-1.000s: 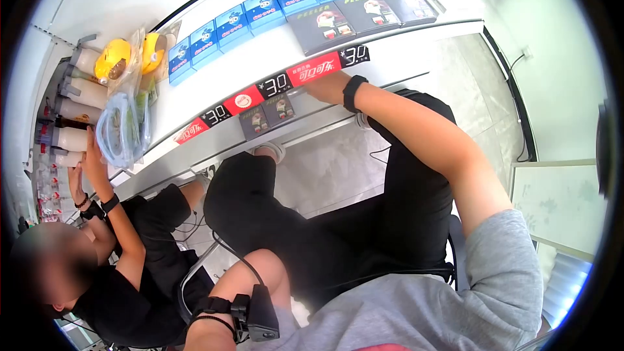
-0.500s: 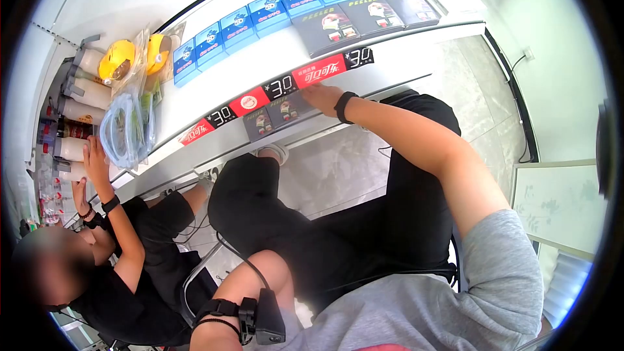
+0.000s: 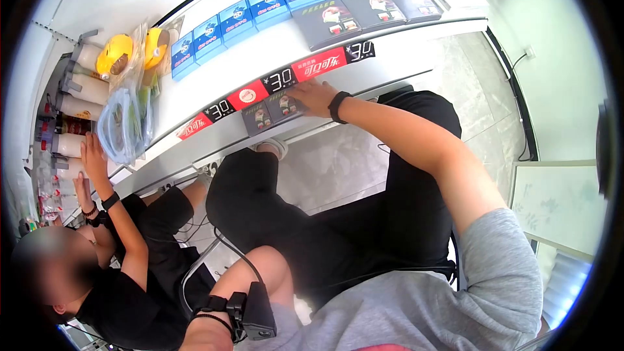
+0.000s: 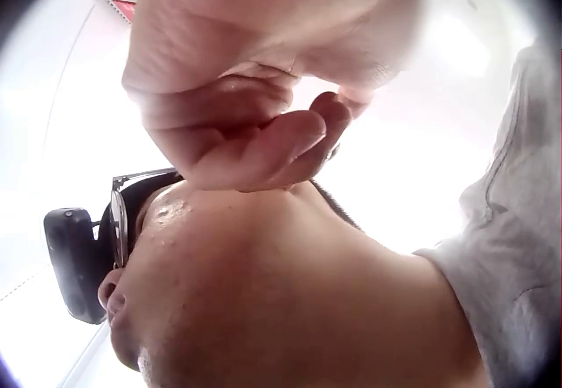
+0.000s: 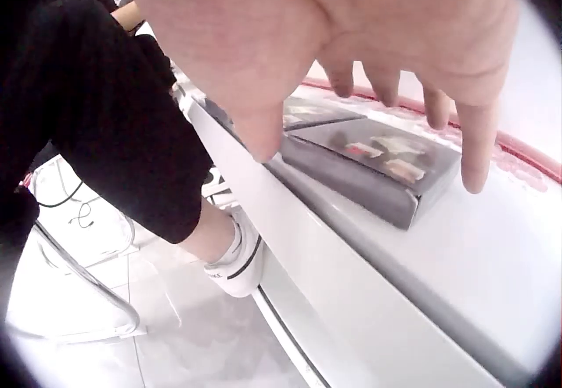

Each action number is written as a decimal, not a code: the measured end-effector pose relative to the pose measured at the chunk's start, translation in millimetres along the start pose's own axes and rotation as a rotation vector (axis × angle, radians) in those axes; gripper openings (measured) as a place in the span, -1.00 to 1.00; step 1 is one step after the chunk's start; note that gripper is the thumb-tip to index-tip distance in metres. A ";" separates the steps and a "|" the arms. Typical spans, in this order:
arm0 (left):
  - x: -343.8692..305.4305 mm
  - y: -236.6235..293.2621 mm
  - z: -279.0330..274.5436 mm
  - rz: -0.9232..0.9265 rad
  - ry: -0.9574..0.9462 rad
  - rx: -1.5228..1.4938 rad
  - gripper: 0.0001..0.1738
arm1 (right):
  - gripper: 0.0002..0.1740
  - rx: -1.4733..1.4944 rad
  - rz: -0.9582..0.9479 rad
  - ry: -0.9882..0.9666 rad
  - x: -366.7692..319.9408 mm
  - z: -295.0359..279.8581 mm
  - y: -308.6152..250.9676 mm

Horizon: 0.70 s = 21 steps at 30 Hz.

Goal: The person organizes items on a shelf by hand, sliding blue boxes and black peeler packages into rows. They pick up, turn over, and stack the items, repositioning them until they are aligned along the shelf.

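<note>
My right hand (image 3: pixel 316 99) reaches under the price strip (image 3: pixel 279 80) to the lower shelf, beside a dark box marked PEELER (image 3: pixel 284 109). In the right wrist view its fingers (image 5: pixel 479 142) spread over that box (image 5: pixel 373 164), the thumb close by the box's near edge. A second dark box (image 3: pixel 257 121) sits to the left of the first. My left hand (image 4: pixel 255 98) is raised near my neck, its fingers loosely curled around nothing; the head view leaves it out and shows only the forearm with its wrist camera (image 3: pixel 260 315).
Blue boxes (image 3: pixel 235 21) and more dark PEELER boxes (image 3: pixel 327 23) line the upper shelf. Bagged yellow items (image 3: pixel 116 56) and white bottles (image 3: pixel 84 89) stand at the left, where another person (image 3: pixel 130 227) sits reaching to the bottles. My knee (image 3: pixel 237 182) is below the shelf edge.
My right hand has moved left along the lower shelf, from under the red label to the dark boxes, and shows more from under the strip. The left forearm has barely moved.
</note>
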<state>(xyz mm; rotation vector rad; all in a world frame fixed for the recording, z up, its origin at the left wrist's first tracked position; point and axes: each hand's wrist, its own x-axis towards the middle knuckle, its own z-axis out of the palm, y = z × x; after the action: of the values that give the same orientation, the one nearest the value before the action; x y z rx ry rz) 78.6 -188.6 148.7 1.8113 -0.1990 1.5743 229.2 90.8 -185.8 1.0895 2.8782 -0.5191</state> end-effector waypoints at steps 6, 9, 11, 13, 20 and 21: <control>-0.2 5.3 -6.4 -0.007 -0.052 -0.011 -0.77 | -0.18 -0.044 0.006 0.005 6.8 14.4 -4.3; 1.7 6.5 -9.3 -0.029 -0.110 -0.062 -0.81 | -0.21 -0.044 0.049 0.018 7.3 16.8 -8.5; 2.5 5.2 -7.6 -0.039 -0.095 -0.100 -0.82 | -0.25 -0.042 0.086 0.042 6.5 17.7 -12.1; 2.4 3.9 -6.5 -0.045 -0.082 -0.127 -0.82 | -0.25 -0.051 0.099 0.036 6.2 16.4 -14.4; 2.7 1.8 -1.8 -0.058 -0.052 -0.220 -0.83 | -0.20 -0.153 -0.076 0.153 10.2 24.6 0.4; 2.6 0.9 -1.3 -0.063 -0.050 -0.233 -0.83 | -0.20 -0.152 -0.075 0.151 12.3 28.6 3.4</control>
<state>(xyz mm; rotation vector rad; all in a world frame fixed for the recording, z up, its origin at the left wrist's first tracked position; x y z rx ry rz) 77.7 -187.7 151.4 1.6596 -0.3320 1.4014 219.3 92.1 -215.5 1.0442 3.0377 -0.2235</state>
